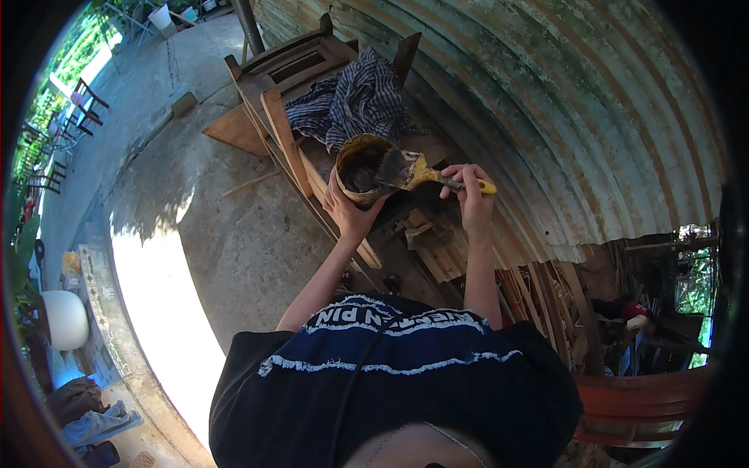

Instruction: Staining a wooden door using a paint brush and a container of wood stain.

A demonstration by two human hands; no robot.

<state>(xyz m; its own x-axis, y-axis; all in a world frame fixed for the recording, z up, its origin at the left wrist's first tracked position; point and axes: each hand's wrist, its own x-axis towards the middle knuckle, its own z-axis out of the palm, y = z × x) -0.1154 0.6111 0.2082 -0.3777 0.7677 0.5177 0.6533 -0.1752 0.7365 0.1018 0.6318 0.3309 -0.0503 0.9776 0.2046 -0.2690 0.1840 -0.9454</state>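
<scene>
Black shirt with white lettering [390, 366] is filling the bottom, closest to the lens. Up from there, the left hand [349, 209] is cupping a stained round pot [361, 168] from below, and the right hand [466, 196] at 3 o'clock of it is clenching a yellow-handled brush [425, 175], bristles dipping over the pot's rim. Checked cloth [353, 100] is lying at 12 on wooden planks [285, 132]. Bare concrete floor [234, 249] is opening up at 9; corrugated metal wall [562, 117] is crowding in on the right. Can't make out what's in the pot, just dark.
</scene>
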